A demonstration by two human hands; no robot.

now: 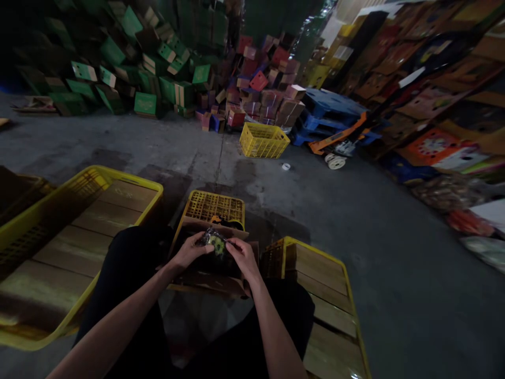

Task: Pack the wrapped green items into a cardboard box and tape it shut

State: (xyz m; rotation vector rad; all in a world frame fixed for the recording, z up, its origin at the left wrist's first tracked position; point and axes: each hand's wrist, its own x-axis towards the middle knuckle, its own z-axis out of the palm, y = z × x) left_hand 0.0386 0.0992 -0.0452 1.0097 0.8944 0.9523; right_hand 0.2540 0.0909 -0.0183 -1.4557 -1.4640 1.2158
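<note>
In a dim storeroom, its grey floor (394, 252) backed by heaped green boxes (145, 104), red boxes (236, 117) and blue pallets (335, 102), we see a small pack (218, 245) in a clear, shiny wrapper, greenish with dark spots, its contents too blurred to name. It is held up between two bare hands, over the carton (232, 284) whose flaps stand apart, and in line with the person's knees. Left hand (193, 248) and right hand (241, 252) flank it at about the same nearness, so we can call neither the closer; the pack lies to the right of one grip and to the left of the other. It looks nearly round, and we cannot make out a long axis. The left grip pinches its left edge, thumb toward us; the right grip pinches its right edge with the fingertips. Both forearms slant inward from the lower corners, the wrists raised above the carton. Beyond the carton we see a small crate (213, 202); a long crate (94, 169) stands at left, another yellow crate (347, 273) at right, both loaded with brown cartons.
</note>
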